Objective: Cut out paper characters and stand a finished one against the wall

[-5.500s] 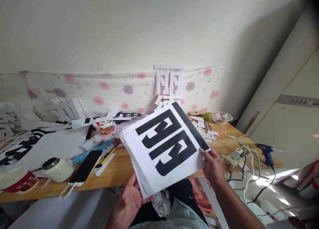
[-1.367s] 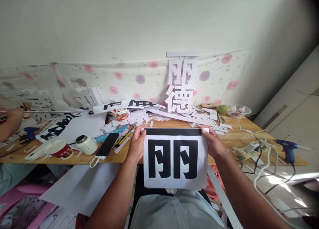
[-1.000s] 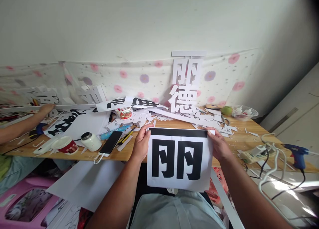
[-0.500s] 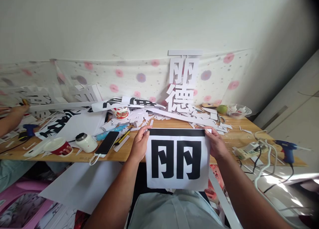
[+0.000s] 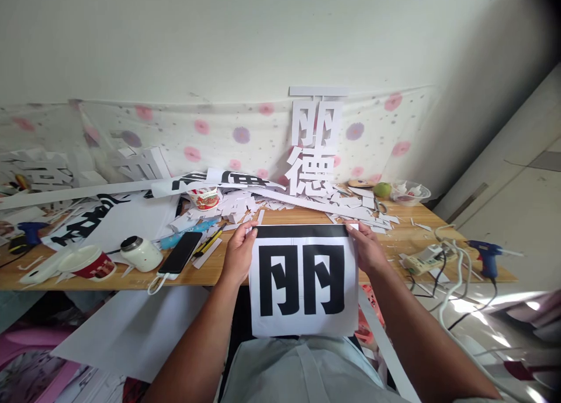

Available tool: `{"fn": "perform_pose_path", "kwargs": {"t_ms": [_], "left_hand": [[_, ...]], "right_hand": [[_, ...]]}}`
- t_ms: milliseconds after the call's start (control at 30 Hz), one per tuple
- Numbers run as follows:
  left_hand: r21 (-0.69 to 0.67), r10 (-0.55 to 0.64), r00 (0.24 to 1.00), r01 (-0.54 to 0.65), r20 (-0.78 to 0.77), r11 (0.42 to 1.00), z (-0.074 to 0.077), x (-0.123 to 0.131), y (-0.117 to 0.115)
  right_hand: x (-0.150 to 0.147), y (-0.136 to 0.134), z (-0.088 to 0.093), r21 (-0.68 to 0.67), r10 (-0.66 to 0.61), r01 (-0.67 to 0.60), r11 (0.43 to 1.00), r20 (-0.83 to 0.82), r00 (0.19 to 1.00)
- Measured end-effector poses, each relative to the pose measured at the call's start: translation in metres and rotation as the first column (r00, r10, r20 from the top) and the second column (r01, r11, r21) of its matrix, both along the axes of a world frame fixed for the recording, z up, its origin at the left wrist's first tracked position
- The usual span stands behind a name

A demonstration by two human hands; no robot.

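Observation:
A white sheet of paper (image 5: 301, 283) printed with a bold black Chinese character hangs before me, over the table's front edge. My left hand (image 5: 240, 252) pinches its upper left corner, and my right hand (image 5: 366, 246) pinches the upper right one. Beyond it, a white cut-out of the same character (image 5: 315, 122) leans on the wall above another white cut-out character (image 5: 310, 172). White scraps (image 5: 245, 206) lie heaped behind the sheet. A black phone (image 5: 180, 253) on a white cable and yellow-black cutter knives (image 5: 209, 241) rest left of my left hand.
On the wooden table (image 5: 280, 218) stand a white jar (image 5: 141, 253), a red-white paper cup (image 5: 93, 264) and a printed tub (image 5: 205, 198). At right are a power strip (image 5: 423, 260) and a blue glue gun (image 5: 487, 257) with cables. A large white board (image 5: 131, 327) sits below the table edge at left.
The view has turned slightly right, so things appear shifted left. Another person's arm at the far left has left the picture. Both my hands still hold the sheet.

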State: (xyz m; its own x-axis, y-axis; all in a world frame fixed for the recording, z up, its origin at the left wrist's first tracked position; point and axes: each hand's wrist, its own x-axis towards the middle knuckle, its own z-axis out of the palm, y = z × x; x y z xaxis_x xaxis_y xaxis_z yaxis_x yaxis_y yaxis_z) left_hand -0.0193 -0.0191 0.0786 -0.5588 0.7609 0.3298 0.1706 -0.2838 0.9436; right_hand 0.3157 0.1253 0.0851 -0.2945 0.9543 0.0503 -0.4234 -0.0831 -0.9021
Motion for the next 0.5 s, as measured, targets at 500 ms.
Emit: {"fn": "perform_pose_path", "kwargs": {"t_ms": [500], "left_hand": [[0.038,-0.127,0.934,0.122,0.335,0.992,-0.002,0.0049,0.0056]], "right_hand": [[0.002,-0.0048,0.0003,-0.048,0.054,-0.055,0.997,-0.025,0.998]]}}
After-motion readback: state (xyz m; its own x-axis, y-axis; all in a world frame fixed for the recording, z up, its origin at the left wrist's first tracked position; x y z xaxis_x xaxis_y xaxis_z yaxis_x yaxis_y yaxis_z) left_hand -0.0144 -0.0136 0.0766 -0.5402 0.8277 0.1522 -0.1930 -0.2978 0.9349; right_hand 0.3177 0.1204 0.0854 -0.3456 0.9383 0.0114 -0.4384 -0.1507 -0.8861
